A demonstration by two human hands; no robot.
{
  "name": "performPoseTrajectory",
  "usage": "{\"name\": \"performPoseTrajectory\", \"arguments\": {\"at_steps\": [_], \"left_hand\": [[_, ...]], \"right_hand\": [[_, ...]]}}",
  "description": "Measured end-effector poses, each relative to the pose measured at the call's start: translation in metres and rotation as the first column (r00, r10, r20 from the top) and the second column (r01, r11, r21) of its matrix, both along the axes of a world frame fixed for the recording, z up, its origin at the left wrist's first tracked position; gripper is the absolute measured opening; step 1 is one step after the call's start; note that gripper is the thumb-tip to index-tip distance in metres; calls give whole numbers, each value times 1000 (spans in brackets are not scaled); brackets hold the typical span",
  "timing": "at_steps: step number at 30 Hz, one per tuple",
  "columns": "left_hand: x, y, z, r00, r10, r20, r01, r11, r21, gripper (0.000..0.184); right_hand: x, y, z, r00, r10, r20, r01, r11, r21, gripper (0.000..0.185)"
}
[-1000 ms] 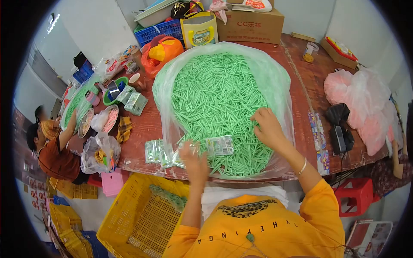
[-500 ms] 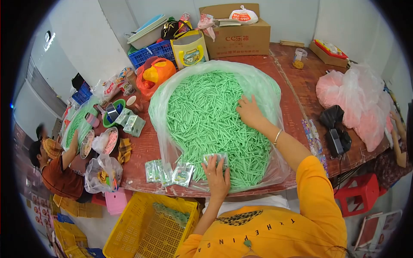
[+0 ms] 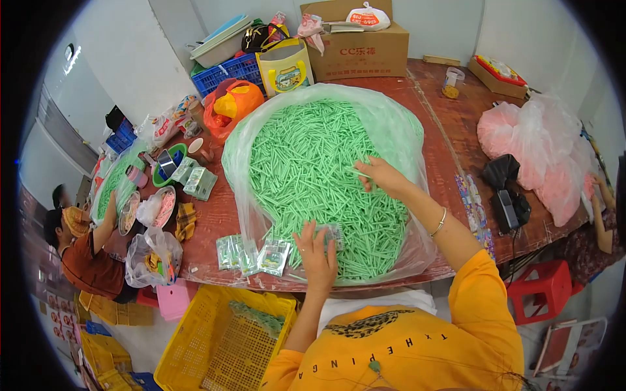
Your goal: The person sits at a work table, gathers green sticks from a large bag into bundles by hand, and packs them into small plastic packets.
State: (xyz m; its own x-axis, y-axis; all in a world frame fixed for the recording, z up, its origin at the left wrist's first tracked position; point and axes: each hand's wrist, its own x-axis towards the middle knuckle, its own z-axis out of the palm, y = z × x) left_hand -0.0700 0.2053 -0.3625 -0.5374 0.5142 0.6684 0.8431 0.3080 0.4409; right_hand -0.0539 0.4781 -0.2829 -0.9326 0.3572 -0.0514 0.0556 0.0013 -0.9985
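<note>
A heap of thin green sticks [image 3: 306,156] fills a large clear plastic bag [image 3: 236,163], spread open on the table. Over the heap's right side, my right hand [image 3: 386,177] is closed in a pinch, with a pale green stick [image 3: 360,173] showing at its fingertips. At the heap's near edge is my left hand [image 3: 317,259], with a small clear printed packet [image 3: 334,236] at its fingers and thumb. My fingers partly cover that packet. Several similar packets [image 3: 272,258] lie on the table to the left of this hand.
A yellow crate [image 3: 189,326] stands below the red-brown table [image 3: 212,228]. Bags of pink pieces [image 3: 521,150] and a black device [image 3: 505,210] are on the right. At far left a co-worker [image 3: 88,251] reaches toward another green heap. A cardboard box [image 3: 365,55] stands behind.
My right hand has closed from spread fingers and lifted slightly, with a stick now at its fingertips. My left hand has shifted a little left, uncovering more of the packet's right side.
</note>
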Motion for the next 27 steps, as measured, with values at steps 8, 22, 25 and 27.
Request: {"name": "performPoseTrajectory", "arguments": {"at_steps": [8,22,25,27], "left_hand": [[-10,17,43,997,-66,-34,68,996,62,29],[-18,56,77,876,-303,376,219,944,248,26],[-13,67,74,721,-468,512,293,874,387,27],[-5,63,77,716,-448,535,345,894,288,29]], "right_hand": [[19,-17,-14,986,119,-118,-168,714,-680,40],[51,-60,-13,991,31,-129,-91,868,-488,19],[51,-72,-21,999,52,-13,-52,995,-88,15],[43,-81,-42,909,-61,-412,235,892,385,20]]}}
